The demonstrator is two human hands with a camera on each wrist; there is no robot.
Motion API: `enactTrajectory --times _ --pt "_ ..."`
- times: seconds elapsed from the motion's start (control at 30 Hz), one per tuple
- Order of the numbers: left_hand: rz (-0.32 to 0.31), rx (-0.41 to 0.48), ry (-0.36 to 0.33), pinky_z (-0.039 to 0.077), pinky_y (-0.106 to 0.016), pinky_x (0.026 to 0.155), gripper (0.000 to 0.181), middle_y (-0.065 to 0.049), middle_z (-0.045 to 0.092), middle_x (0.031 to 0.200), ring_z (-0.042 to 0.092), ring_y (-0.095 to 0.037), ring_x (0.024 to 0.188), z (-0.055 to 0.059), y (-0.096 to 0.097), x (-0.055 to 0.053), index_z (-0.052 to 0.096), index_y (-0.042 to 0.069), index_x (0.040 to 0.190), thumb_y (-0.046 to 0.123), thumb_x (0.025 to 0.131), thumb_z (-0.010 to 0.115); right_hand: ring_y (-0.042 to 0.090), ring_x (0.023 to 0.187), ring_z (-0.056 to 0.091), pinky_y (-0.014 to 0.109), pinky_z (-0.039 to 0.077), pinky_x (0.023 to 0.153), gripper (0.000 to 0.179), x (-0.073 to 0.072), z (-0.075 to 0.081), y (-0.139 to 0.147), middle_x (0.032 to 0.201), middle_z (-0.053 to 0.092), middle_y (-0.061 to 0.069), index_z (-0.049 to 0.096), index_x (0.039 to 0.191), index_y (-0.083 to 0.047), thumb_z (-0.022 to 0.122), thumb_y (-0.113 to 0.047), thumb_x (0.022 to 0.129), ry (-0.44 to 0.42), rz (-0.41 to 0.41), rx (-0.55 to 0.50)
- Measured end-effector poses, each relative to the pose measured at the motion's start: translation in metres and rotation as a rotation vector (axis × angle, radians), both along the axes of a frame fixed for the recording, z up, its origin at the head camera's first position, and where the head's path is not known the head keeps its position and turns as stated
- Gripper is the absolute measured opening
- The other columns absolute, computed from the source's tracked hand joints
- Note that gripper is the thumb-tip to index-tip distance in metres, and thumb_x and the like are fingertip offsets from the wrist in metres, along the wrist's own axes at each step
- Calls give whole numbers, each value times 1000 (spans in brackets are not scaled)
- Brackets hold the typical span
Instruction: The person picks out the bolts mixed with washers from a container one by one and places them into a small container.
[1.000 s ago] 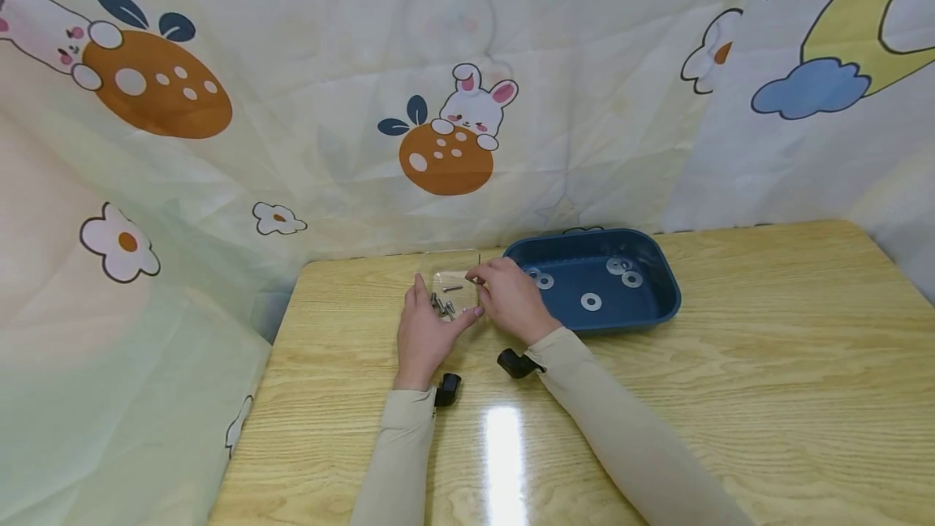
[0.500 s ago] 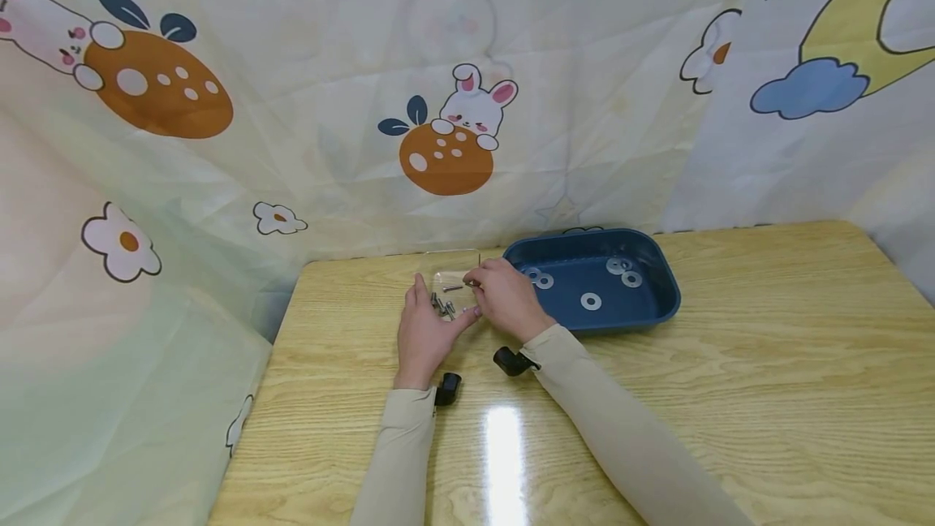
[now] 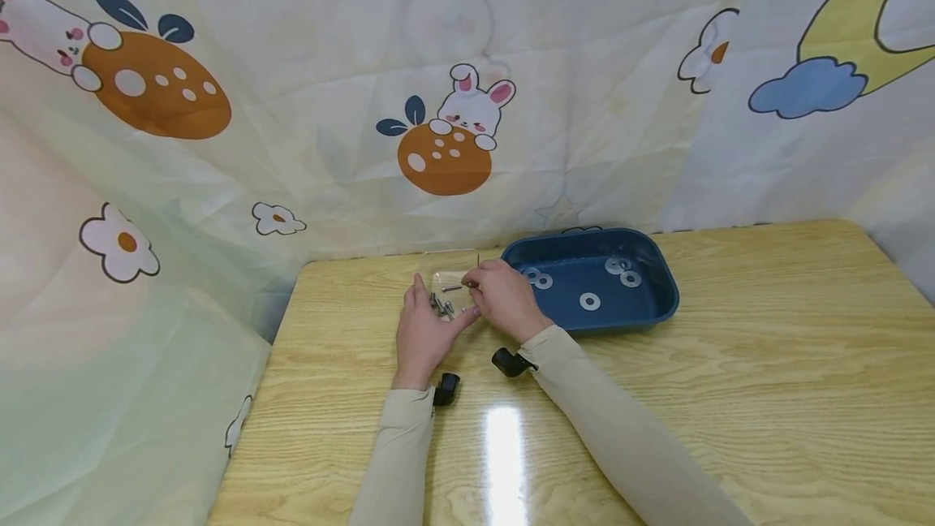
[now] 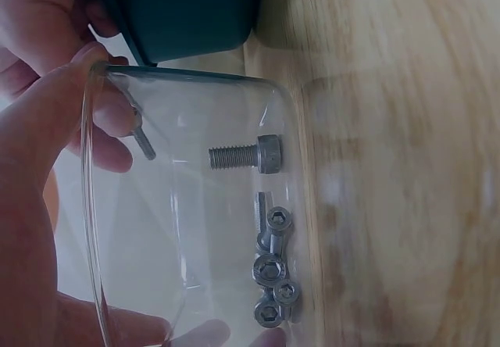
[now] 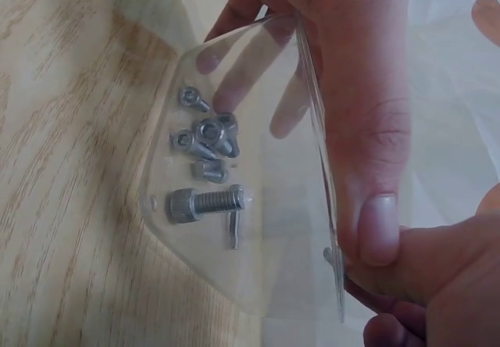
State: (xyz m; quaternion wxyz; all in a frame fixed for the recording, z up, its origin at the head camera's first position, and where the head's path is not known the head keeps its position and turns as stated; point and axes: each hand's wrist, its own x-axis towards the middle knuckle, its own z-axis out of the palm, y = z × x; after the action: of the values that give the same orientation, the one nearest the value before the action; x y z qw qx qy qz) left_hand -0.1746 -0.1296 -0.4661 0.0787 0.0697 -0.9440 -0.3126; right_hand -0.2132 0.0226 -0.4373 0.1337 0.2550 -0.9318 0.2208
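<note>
A clear plastic container (image 4: 211, 230) stands on the table with several metal socket-head screws (image 4: 269, 269) inside. One larger bolt (image 4: 234, 156) lies apart from the cluster. My left hand (image 3: 426, 339) grips the container from the near side, thumb on its right wall and fingers along its left. At the right rim, my right hand (image 3: 509, 299) pinches a thin screw (image 4: 143, 140) between thumb and fingers. In the left wrist view its threaded end slants down inside the container, and its head is hidden by the fingertips.
Right of the container, close to my right hand, stands a dark blue tray (image 3: 621, 323) with several flat washers (image 3: 590, 301) in it. A patterned curtain (image 3: 329, 144) hangs right behind the table's back edge. The wooden table (image 3: 767, 364) extends to the right.
My right hand has shifted slightly left and down at the container's rim, still pinching the screw. The left hand, container and tray hold their places.
</note>
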Motion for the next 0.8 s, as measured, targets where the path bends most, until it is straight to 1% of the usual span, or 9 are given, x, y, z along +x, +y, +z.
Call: enactTrajectory --times 0.3,0.5,0.7,0.8 --pt "1 -3 -16 38 -46 96 131 -18 26 146 39 -35 124 1 0 0 9 6 149 86 57 54 16 86 56 29 49 65 14 1 0 1 89 64 -3 72 97 -16 67 -13 84 8 10 -13" --pt "6 -7 -15 39 -45 95 131 -18 27 145 41 -34 123 1 0 -1 9 6 149 87 56 53 15 89 55 29 49 70 14 1 1 2 91 63 -4 72 98 -17 67 -14 85 -5 5 -13" --pt "8 -1 -9 39 -46 95 130 -17 28 145 41 -35 123 0 0 -1 10 5 149 85 57 56 17 92 55 30 48 76 14 4 3 6 94 64 -2 72 97 -15 66 -11 85 12 36 -67" --pt "9 2 -15 39 -46 95 129 -17 27 146 41 -35 123 1 0 0 10 5 149 83 57 58 17 93 54 30 48 76 15 6 4 10 97 64 0 71 99 -14 65 -11 86 20 44 -91"
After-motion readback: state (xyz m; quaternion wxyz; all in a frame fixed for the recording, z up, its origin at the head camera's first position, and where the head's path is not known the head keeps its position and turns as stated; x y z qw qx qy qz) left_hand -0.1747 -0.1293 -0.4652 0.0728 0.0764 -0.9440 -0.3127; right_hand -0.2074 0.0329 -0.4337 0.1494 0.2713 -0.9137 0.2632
